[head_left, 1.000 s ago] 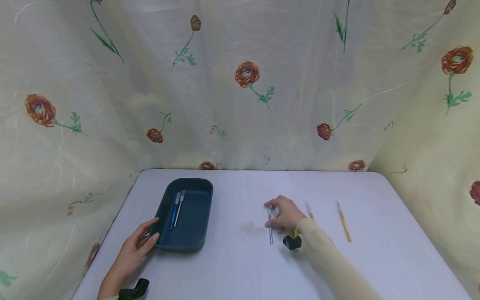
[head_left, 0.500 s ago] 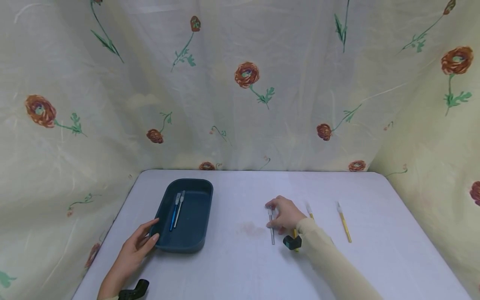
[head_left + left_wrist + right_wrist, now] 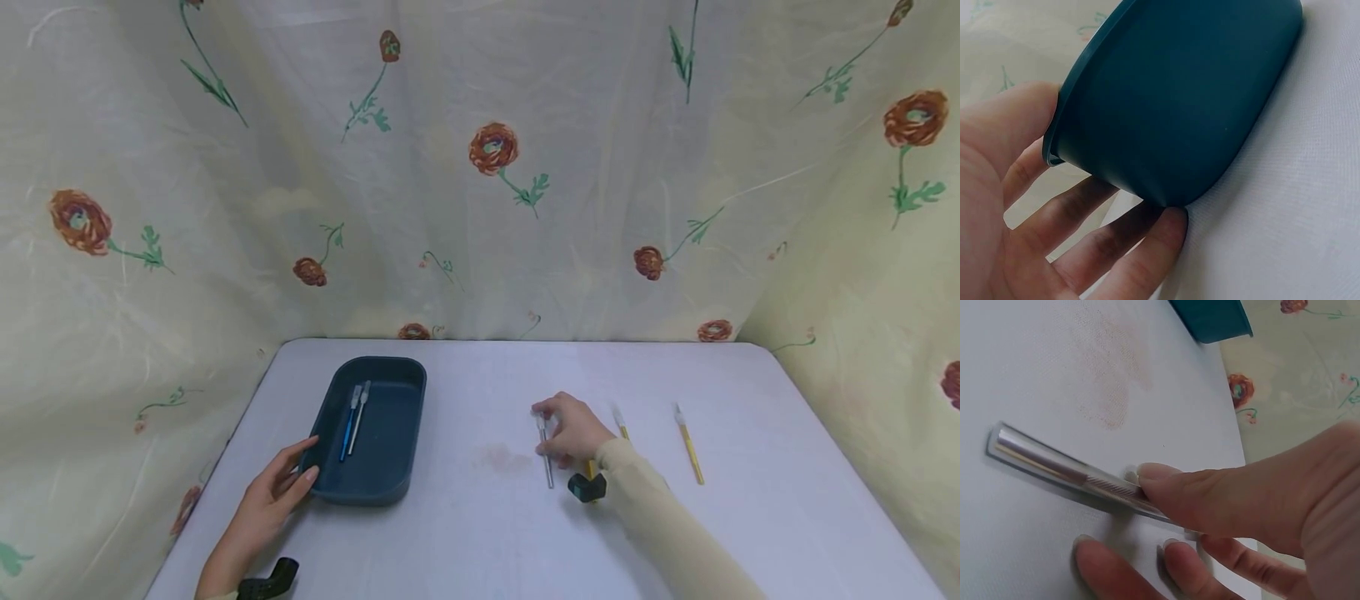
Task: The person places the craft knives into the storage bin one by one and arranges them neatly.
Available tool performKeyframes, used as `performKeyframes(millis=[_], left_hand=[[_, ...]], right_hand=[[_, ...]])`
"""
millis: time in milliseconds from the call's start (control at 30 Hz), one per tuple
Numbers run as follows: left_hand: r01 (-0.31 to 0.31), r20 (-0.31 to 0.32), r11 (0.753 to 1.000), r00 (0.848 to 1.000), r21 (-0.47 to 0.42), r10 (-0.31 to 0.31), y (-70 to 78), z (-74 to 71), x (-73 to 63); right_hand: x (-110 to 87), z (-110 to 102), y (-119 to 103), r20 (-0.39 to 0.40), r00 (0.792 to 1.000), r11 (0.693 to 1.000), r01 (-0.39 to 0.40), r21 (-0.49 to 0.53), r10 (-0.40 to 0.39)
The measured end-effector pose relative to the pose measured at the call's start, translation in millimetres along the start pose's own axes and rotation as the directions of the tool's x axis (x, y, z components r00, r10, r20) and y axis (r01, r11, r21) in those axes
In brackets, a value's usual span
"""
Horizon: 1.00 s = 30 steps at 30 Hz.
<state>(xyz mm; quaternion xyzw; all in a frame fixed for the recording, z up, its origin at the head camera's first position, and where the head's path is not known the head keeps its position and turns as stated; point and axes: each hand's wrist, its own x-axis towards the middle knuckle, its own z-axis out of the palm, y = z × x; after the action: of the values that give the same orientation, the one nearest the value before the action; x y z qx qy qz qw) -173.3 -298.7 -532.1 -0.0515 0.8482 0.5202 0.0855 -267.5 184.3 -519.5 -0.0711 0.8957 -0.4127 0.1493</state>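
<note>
Silver pen [image 3: 548,473] is on or just above the bench [image 3: 480,533], right of the dark blue tray [image 3: 393,446]. Your right hand [image 3: 570,431] has a narrow grip, with thumb and finger holding the pen, maybe because it is thin and could roll. Your left hand [image 3: 272,487] holds the tray's near left corner, likely to stop it sliding. A blue pen [image 3: 348,429] and another silver pen [image 3: 358,425] lie inside, the walls keeping them in. Yellow pens [image 3: 691,454] lie apart, right.
</note>
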Motion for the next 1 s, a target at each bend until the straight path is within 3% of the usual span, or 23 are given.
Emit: performKeyframes(millis=[433,1000], left_hand=[[0.000,0.007,1.000,1.000,0.001,0.000,-0.2,-1.0,1.2],[-0.003,0.006,1.000,1.000,0.007,0.003,-0.1,-1.3,0.7]], right_hand=[[-3.9,1.8,-1.0,-0.049,0.998,0.989,0.036,0.141,-0.029],[-9.2,2.5,-0.1,-0.064,0.992,0.975,0.118,0.188,-0.108]])
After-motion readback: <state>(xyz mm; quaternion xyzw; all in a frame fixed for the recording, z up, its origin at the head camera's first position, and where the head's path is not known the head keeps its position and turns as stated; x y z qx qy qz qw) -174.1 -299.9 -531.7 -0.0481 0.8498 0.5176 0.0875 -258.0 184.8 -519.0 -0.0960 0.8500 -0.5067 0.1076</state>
